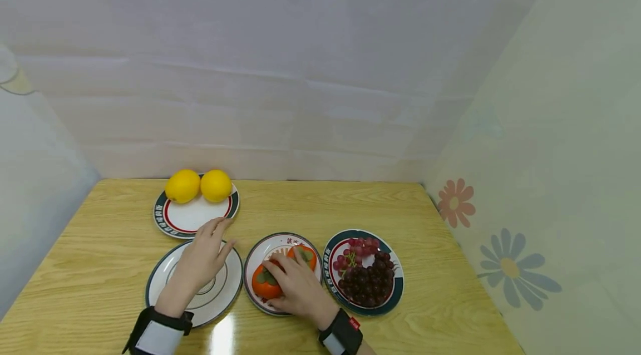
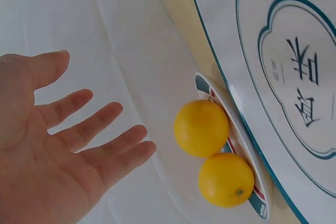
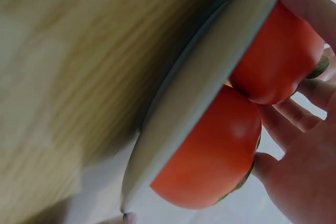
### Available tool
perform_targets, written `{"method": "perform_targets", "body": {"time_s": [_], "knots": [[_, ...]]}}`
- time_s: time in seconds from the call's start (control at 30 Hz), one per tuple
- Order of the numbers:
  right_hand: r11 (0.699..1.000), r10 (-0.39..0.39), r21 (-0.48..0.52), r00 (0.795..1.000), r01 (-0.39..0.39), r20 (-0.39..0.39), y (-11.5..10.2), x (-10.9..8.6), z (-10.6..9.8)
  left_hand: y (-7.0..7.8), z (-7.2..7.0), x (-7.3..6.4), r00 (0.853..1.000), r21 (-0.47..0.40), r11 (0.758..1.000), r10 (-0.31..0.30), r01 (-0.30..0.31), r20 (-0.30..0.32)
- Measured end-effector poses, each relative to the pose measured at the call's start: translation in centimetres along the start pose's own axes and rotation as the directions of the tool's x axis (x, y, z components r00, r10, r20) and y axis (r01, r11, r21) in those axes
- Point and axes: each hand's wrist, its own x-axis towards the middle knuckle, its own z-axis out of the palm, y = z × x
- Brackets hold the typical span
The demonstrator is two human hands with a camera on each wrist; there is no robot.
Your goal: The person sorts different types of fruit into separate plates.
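My right hand reaches over a small white plate and grips the left of two orange-red persimmons between thumb and fingers. The other persimmon sits right beside it, near my fingertips. In the right wrist view, the gripped persimmon lies inside the curve of my hand, close to the plate's rim. My left hand is held with loosely spread fingers over a bare white plate; its palm shows nothing in it in the left wrist view.
Two yellow lemons lie on a dark-rimmed plate at the back left. To the right, another plate holds red grapes and dark grapes. White cloth stands behind the wooden table, with a flower-patterned panel on the right.
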Motion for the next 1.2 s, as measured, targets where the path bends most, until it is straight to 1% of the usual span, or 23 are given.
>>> {"method": "perform_targets", "body": {"time_s": [0.07, 0.13, 0.2, 0.27, 0.33, 0.4, 0.47, 0.53, 0.63, 0.73, 0.8, 0.87, 0.93, 1.03, 1.13, 1.2], "knots": [[1.0, -0.006, 0.013, 1.0, 0.006, 0.001, 0.1, -0.1, -0.2, -0.5, -0.3, 0.0, 1.0, 0.001, 1.0, -0.008, 0.008, -0.01], [0.999, 0.001, 0.053, 1.0, -0.002, 0.011, 0.2, -0.1, -0.5, -0.9, -0.5, 0.0, 1.0, 0.004, 1.0, -0.012, 0.012, -0.016], [0.994, 0.033, 0.103, 0.999, -0.036, 0.023, 0.4, -0.3, -1.3, -1.5, -0.7, 0.2, 0.999, 0.001, 1.0, -0.016, 0.016, -0.028], [0.986, 0.102, 0.129, 0.994, -0.106, 0.038, 0.6, -0.8, -2.3, -2.0, -0.8, 0.5, 0.999, 0.007, 1.0, -0.026, 0.026, -0.03], [0.973, 0.191, 0.123, 0.981, -0.195, 0.043, 1.0, -1.3, -3.4, -2.6, -1.0, 1.1, 0.999, 0.012, 0.999, -0.039, 0.04, -0.027], [0.958, 0.271, 0.091, 0.962, -0.273, 0.04, 1.5, -1.9, -4.6, -3.3, -1.3, 1.8, 0.998, 0.03, 0.998, -0.053, 0.054, -0.02], [0.944, 0.327, 0.046, 0.945, -0.328, 0.025, 1.9, -2.5, -5.4, -3.9, -1.7, 2.6, 0.998, 0.051, 0.997, -0.061, 0.061, -0.011], [0.934, 0.358, 0.015, 0.934, -0.358, 0.003, 2.3, -3.0, -6.0, -4.6, -2.1, 3.5, 0.997, 0.063, 0.995, -0.072, 0.071, 0.005], [0.925, 0.38, -0.009, 0.925, -0.38, -0.016, 2.7, -3.6, -6.4, -6.0, -2.5, 4.9, 0.994, 0.088, 0.991, -0.101, 0.097, 0.05], [0.92, 0.393, 0.002, 0.919, -0.393, -0.023, 2.8, -3.9, -6.5, -7.9, -2.6, 6.2, 0.985, 0.097, 0.986, -0.144, 0.135, 0.092], [0.917, 0.398, 0.005, 0.917, -0.398, -0.021, 2.7, -4.1, -6.5, -9.3, -2.6, 7.0, 0.98, 0.096, 0.983, -0.168, 0.158, 0.105], [0.916, 0.401, 0.004, 0.916, -0.401, -0.026, 2.6, -4.3, -6.5, -10.6, -2.4, 7.6, 0.976, 0.082, 0.98, -0.189, 0.18, 0.105], [0.917, 0.398, -0.003, 0.917, -0.399, -0.029, 2.6, -4.4, -6.5, -11.8, -2.3, 8.0, 0.975, 0.072, 0.978, -0.2, 0.194, 0.096], [0.92, 0.391, -0.008, 0.919, -0.392, -0.037, 2.5, -4.6, -6.4, -13.3, -1.8, 8.4, 0.971, 0.051, 0.976, -0.217, 0.213, 0.096], [0.923, 0.384, -0.004, 0.922, -0.384, -0.042, 2.4, -4.8, -6.4, -14.3, -1.0, 8.6, 0.965, 0.048, 0.971, -0.238, 0.234, 0.111], [0.923, 0.384, 0.003, 0.923, -0.384, -0.036, 2.4, -4.9, -6.5, -14.6, -0.6, 8.7, 0.964, 0.046, 0.97, -0.244, 0.241, 0.105]]}}
